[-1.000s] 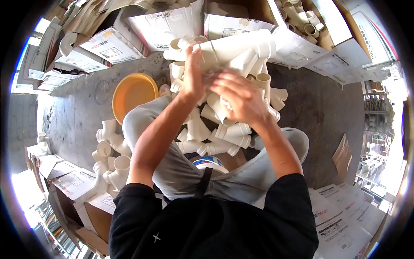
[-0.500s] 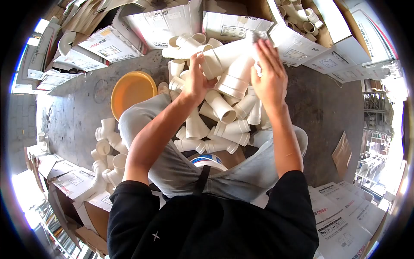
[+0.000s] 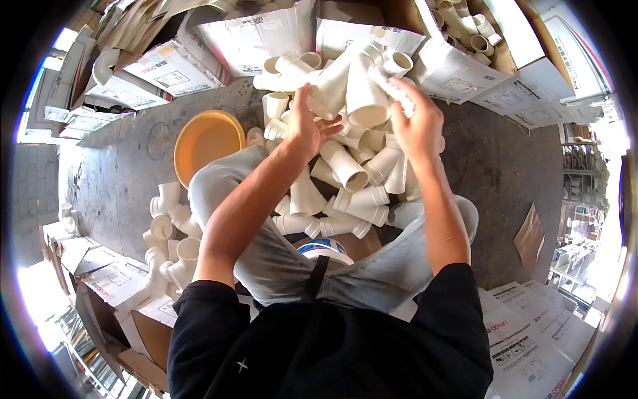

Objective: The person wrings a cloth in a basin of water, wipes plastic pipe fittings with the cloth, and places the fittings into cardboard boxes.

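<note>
A large white Y-shaped pipe fitting [image 3: 367, 90] is held up over a heap of similar fittings, its two wide mouths tilted toward me. My left hand [image 3: 306, 133] grips the left branch, thumb on its outer side and fingers beneath the rim. In my right hand [image 3: 420, 126] is a crumpled white cloth [image 3: 391, 86], bunched between thumb and fingers beside the fitting's right side. Whether the cloth touches the fitting is unclear. Just below both hands lie more white pipe fittings [image 3: 343, 166] of several shapes.
An orange basin [image 3: 209, 143] stands left of my knee, a white bucket [image 3: 325, 251] between my legs. Cardboard boxes [image 3: 256, 43] of fittings line the far side. More fittings [image 3: 183, 266] are piled at left. A flat cardboard piece [image 3: 529, 236] lies on the floor at right.
The Y fitting has been turned so its mouths face more toward me. My right hand with the cloth has come down and nearer from its far end.
</note>
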Demonstrator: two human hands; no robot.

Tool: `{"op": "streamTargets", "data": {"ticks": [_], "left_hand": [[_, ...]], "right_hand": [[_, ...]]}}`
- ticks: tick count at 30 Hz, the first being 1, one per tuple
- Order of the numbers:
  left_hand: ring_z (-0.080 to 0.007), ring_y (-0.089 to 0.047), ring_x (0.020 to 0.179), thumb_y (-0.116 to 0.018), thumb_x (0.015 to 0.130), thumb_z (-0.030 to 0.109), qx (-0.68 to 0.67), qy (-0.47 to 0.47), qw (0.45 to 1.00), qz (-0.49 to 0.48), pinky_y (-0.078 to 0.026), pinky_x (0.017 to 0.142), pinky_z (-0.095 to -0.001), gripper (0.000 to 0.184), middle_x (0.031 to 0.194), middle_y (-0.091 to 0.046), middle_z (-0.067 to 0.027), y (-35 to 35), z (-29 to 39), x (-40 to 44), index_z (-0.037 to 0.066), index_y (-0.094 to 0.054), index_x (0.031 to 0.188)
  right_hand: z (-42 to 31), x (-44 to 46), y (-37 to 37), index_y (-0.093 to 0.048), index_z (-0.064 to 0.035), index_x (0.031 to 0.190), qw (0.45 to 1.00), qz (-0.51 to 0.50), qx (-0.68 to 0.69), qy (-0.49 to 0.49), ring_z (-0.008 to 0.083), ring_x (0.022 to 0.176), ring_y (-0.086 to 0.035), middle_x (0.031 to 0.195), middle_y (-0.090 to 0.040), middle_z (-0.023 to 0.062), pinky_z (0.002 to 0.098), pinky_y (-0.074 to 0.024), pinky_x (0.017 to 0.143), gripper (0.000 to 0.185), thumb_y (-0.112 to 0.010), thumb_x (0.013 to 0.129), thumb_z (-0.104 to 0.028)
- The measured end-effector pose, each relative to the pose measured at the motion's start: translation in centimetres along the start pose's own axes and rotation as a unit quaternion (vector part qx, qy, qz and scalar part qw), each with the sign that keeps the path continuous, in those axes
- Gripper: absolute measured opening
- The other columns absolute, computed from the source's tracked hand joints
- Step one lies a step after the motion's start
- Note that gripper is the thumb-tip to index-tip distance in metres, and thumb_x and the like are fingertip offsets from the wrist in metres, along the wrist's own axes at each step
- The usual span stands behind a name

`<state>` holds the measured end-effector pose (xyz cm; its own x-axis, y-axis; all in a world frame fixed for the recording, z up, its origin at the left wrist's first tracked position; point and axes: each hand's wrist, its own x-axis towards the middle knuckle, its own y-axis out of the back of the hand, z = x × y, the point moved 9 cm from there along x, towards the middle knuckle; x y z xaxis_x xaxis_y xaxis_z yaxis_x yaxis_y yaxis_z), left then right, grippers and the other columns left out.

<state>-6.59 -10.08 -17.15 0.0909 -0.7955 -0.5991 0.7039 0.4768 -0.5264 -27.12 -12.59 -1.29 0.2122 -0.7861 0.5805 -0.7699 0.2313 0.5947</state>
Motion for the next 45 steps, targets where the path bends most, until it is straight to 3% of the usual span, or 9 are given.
{"op": "streamTargets", "data": {"ticks": [3, 9, 18, 21, 25, 28, 36, 40, 45], "left_hand": [[-0.0289, -0.064, 0.097, -0.051, 0.097, 0.063, 0.035, -0.005, 0.999, -0.017, -0.053, 0.086, -0.0424, 0.076, 0.118, -0.063, -0.0176, -0.1, -0.1, 0.5, 0.001, -0.049, 0.14], [-0.0291, -0.065, 0.098, -0.042, 0.099, 0.066, -0.055, 0.065, 0.985, -0.153, -0.055, 0.087, -0.0407, 0.086, 0.131, -0.059, -0.0273, -2.4, -0.8, 0.1, -0.007, -0.043, 0.144], [-0.0291, -0.067, 0.099, -0.034, 0.102, 0.066, -0.085, 0.126, 0.956, -0.251, -0.055, 0.087, -0.0393, 0.082, 0.116, -0.065, -0.025, -5.1, -1.2, -2.6, -0.005, -0.052, 0.138], [-0.0311, -0.066, 0.106, -0.044, 0.103, 0.06, -0.076, 0.088, 0.947, -0.3, -0.055, 0.092, -0.0427, 0.071, 0.118, -0.065, -0.025, -6.1, -0.9, -3.1, -0.003, -0.053, 0.135], [-0.0328, -0.062, 0.123, -0.051, 0.105, 0.053, 0.035, -0.072, 0.967, -0.241, -0.047, 0.109, -0.0491, 0.068, 0.139, -0.055, -0.0214, -5.1, 0.9, -2.3, 0.005, -0.032, 0.149], [-0.0341, -0.062, 0.124, -0.058, 0.104, 0.047, 0.069, -0.13, 0.967, -0.209, -0.048, 0.11, -0.051, 0.067, 0.143, -0.049, -0.0211, -4.9, 1.8, -2.7, 0.013, -0.022, 0.149], [-0.0319, -0.063, 0.118, -0.064, 0.103, 0.041, 0.071, -0.155, 0.973, -0.157, -0.051, 0.104, -0.0459, 0.067, 0.141, -0.049, -0.0215, -3.9, 2.2, -1.4, 0.015, -0.022, 0.149], [-0.0263, -0.061, 0.117, -0.07, 0.1, 0.035, 0.143, -0.234, 0.954, -0.125, -0.05, 0.101, -0.0441, 0.07, 0.143, -0.049, -0.0207, -3.2, 3.7, -1.2, 0.017, -0.026, 0.151], [-0.0272, -0.057, 0.125, -0.08, 0.092, 0.028, 0.191, -0.283, 0.937, -0.078, -0.051, 0.102, -0.0454, 0.083, 0.147, -0.046, -0.0202, -3.0, 6.1, -2.8, 0.016, -0.027, 0.154]], "right_hand": [[2.4, 0.0, 1.3, -0.073, -0.0032, 0.12, 0.981, 0.05, 0.12, -0.142, 0.0149, 0.084, -0.073, 0.099, -0.077, 0.0117, 0.0299, -0.0567, 0.077, 0.031, -0.063, 0.09, -0.005], [3.0, 0.5, 1.1, -0.069, -0.0007, 0.126, 0.971, 0.086, 0.18, -0.129, 0.015, 0.086, -0.07, 0.105, -0.075, 0.0105, 0.0284, -0.0558, 0.079, 0.034, -0.061, 0.093, -0.006], [6.8, -1.4, -4.3, -0.066, 0.002, 0.13, 0.851, 0.073, 0.399, -0.334, 0.012, 0.087, -0.066, 0.105, -0.071, 0.009, 0.0266, -0.0539, 0.076, 0.041, -0.065, 0.091, -0.011], [6.5, -2.8, -6.1, -0.065, 0.0019, 0.128, 0.796, 0.073, 0.445, -0.405, 0.0135, 0.083, -0.066, 0.101, -0.069, 0.0072, 0.0271, -0.0531, 0.072, 0.039, -0.067, 0.091, -0.01], [4.3, -4.6, -7.2, -0.064, 0.0019, 0.111, 0.749, 0.025, 0.458, -0.478, 0.015, 0.082, -0.064, 0.093, -0.065, 0.0063, 0.031, -0.053, 0.071, 0.024, -0.066, 0.09, -0.01], [4.2, -5.3, -7.6, -0.063, 0.0017, 0.108, 0.728, 0.032, 0.46, -0.508, 0.0154, 0.081, -0.064, 0.092, -0.064, 0.0063, 0.0315, -0.0529, 0.07, 0.021, -0.065, 0.091, -0.011], [2.9, -5.9, -9.0, -0.062, 0.0037, 0.13, 0.693, 0.017, 0.512, -0.507, 0.0181, 0.102, -0.068, 0.115, -0.069, 0.01, 0.0341, -0.0551, 0.087, 0.037, -0.064, 0.096, -0.01], [2.3, -5.5, -9.3, -0.065, 0.0024, 0.131, 0.758, -0.068, 0.462, -0.456, 0.015, 0.1, -0.069, 0.113, -0.072, 0.0087, 0.0307, -0.0543, 0.087, 0.037, -0.065, 0.095, -0.007], [2.5, -3.2, -6.0, -0.071, 0.0022, 0.122, 0.783, -0.061, 0.449, -0.427, 0.0132, 0.082, -0.07, 0.102, -0.074, 0.008, 0.0274, -0.0564, 0.071, 0.034, -0.071, 0.089, -0.007]]}}
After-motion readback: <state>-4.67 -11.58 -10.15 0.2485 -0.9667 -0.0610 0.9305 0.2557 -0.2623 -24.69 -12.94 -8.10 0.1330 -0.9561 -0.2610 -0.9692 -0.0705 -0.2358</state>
